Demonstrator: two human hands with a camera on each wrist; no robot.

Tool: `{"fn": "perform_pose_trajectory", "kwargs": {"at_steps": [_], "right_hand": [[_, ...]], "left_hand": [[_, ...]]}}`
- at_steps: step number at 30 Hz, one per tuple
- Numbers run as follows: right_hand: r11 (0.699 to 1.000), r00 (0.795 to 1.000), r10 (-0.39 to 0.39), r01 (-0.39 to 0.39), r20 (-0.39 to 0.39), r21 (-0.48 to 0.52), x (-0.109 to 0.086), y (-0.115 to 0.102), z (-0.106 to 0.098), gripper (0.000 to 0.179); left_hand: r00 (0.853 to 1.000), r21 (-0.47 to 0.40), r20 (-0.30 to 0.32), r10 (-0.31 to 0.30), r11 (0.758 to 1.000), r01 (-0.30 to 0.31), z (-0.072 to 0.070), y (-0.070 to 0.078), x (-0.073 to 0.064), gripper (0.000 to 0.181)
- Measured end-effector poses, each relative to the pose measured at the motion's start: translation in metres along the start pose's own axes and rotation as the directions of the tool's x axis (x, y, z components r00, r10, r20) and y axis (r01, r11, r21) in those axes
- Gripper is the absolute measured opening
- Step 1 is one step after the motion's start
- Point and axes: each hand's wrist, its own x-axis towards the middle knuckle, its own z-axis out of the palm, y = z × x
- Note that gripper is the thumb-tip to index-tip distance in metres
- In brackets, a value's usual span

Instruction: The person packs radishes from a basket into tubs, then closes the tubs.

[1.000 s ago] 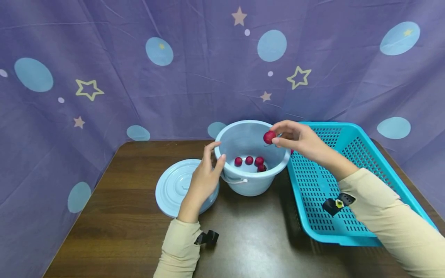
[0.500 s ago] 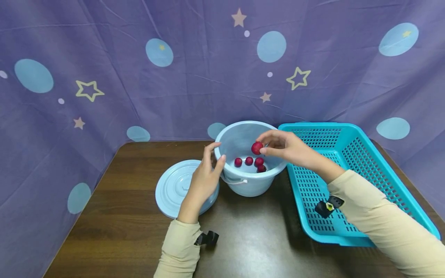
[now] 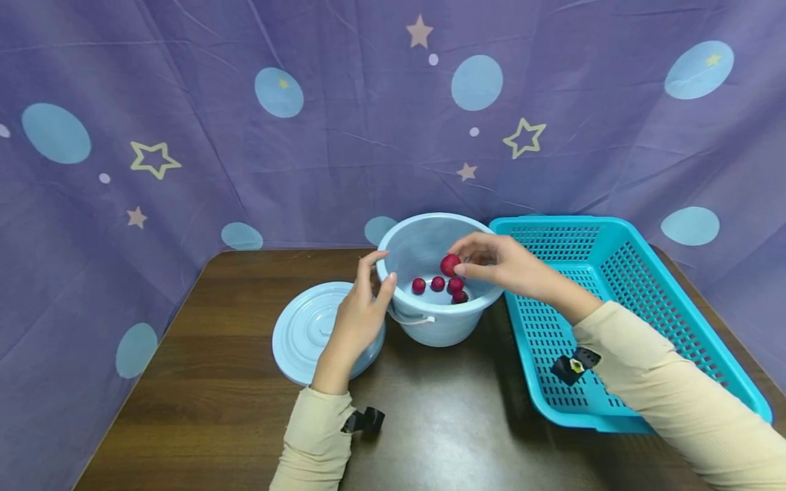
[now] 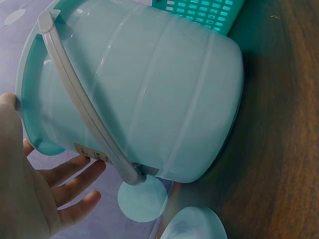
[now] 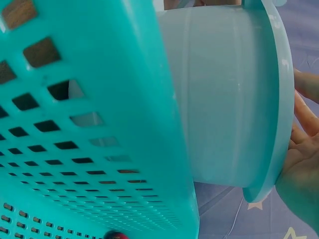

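Observation:
My right hand (image 3: 503, 264) pinches a round red fruit (image 3: 450, 265) between thumb and fingers, inside the mouth of the light blue bucket (image 3: 439, 331). Below it, several red fruits (image 3: 419, 286) lie on the bucket's bottom, apart from the held one. At the bucket's left side, my left hand (image 3: 358, 315) holds the rim with thumb and index finger; in the left wrist view its other fingers (image 4: 77, 185) extend beside the outer wall. The right wrist view shows part of the right hand (image 5: 304, 149) beyond the rim, with the held fruit hidden.
A turquoise perforated basket (image 3: 534, 382) stands right of the bucket, under the right forearm. One dark red fruit (image 5: 115, 234) shows inside it. Left of the bucket lies a light blue lid (image 3: 301, 334), partly behind the left hand, on the wooden table (image 3: 202, 382).
My right hand has carried the red fruit left and down from the bucket's right rim into its mouth, moving only slightly in the last half second. The left hand stays at the rim.

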Motion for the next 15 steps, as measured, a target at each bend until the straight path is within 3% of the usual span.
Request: {"fn": "perform_pose_trajectory", "kwargs": {"at_steps": [10,15], "right_hand": [[0.992,1.000,0.022,-0.022,-0.001,0.125,-0.003,0.000,-0.006,0.033],[0.983,0.998,0.002,0.010,-0.065,0.184,-0.007,0.005,-0.014,0.032]], "left_hand": [[1.000,0.001,0.003,-0.009,1.000,0.009,0.001,0.000,0.000,0.051],[1.000,0.006,-0.001,-0.005,1.000,0.005,0.000,0.000,0.000,0.053]]}}
